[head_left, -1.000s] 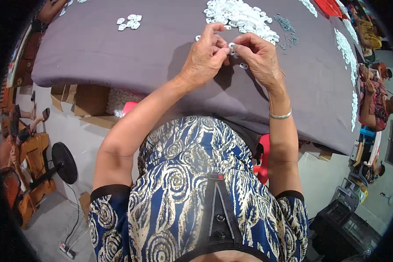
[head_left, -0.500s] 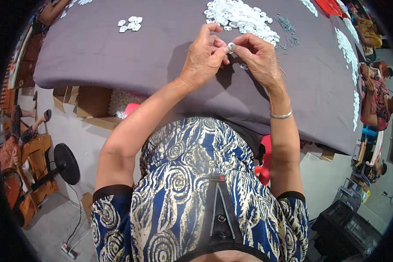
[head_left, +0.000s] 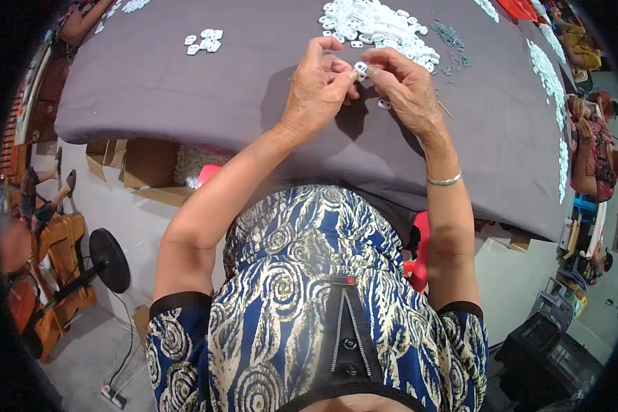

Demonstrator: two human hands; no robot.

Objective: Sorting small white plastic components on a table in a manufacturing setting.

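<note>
A small white two-holed plastic piece [head_left: 360,68] is pinched between the fingertips of my two hands, above the grey-covered table. My left hand [head_left: 319,89] holds it from the left with thumb and finger, the other fingers loosely curled. From the right, my right hand [head_left: 406,89] grips it between thumb and forefinger. Another white piece [head_left: 384,104] lies just under my right hand. Beyond the hands spreads a heap of similar white pieces [head_left: 374,26], with a scatter of tiny grey bits [head_left: 450,42] to its right.
Several white pieces [head_left: 204,41] form a small group at the left of the table [head_left: 151,89]. A thin stick [head_left: 445,110] lies beside my right wrist. Rows of white pieces [head_left: 548,79] line the right edge, near other people [head_left: 590,151]. An opened cardboard box [head_left: 147,161] stands below.
The white piece has turned in my fingertips, so its holes now show more plainly. Both hands stay close together in nearly the same place.
</note>
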